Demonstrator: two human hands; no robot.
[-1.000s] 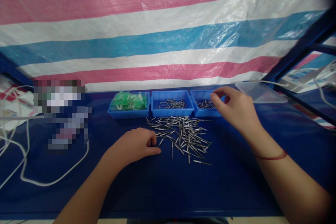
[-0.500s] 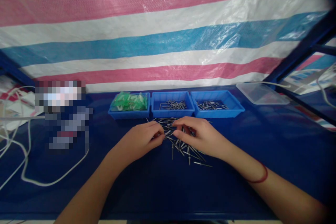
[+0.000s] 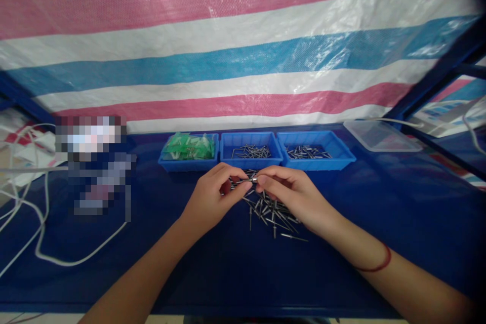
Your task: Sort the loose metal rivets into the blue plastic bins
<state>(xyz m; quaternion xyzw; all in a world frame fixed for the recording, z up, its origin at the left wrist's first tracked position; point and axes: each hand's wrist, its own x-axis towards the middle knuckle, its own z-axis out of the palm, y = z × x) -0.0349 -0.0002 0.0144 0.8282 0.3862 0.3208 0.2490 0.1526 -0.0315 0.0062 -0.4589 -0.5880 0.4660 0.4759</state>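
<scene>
Left hand and right hand are pinching a blind rivet from opposite ends, its long axis running sideways between grips, loose rivets lying beneath.

Along the worktop's back edge I have three bins in a row: packets in the left bin, pins in the middle bin and right bin. Right of them, near the back right corner, lies a lid. A pile lies before the middle bin, beneath my left grip and right grip. Cords lie by the left edge; behind the back edge hangs a sheet.
</scene>
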